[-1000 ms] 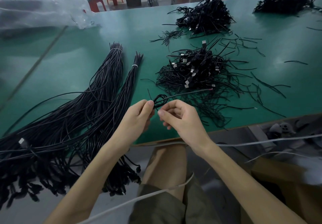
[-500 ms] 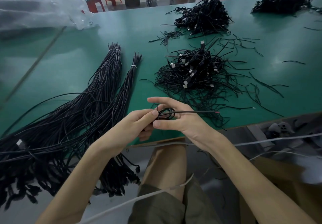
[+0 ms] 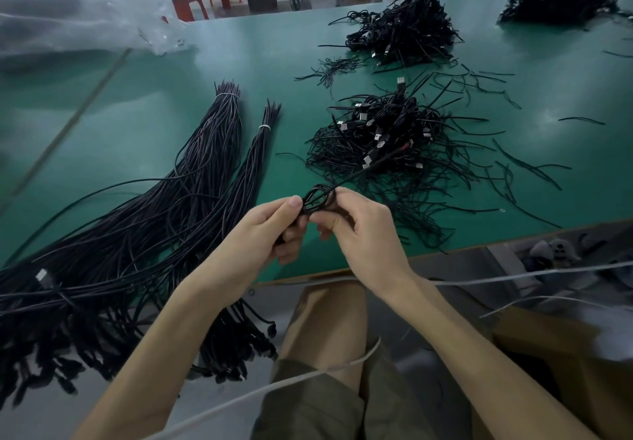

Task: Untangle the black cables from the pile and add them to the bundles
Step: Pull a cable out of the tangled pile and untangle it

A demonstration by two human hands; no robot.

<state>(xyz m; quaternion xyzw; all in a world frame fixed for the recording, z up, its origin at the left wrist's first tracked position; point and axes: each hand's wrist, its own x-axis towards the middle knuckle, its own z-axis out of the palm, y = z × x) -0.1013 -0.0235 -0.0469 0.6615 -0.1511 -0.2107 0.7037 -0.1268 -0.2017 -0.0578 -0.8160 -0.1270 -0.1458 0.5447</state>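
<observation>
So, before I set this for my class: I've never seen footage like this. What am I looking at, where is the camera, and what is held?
No machine here: these are a person's two bare hands, filmed by a wide-angle camera worn on the head, looking forward and down. The left hand and right hand pinch a small coiled black cable between them, one grip on each side; its loose tail runs toward the tangled pile of black cables with silver plugs. That pile lies on the green table. Left of it lie two long black cable bundles, each tied near its far end with a white band. More black cable piles and a clear plastic bag sit farther back.
</observation>
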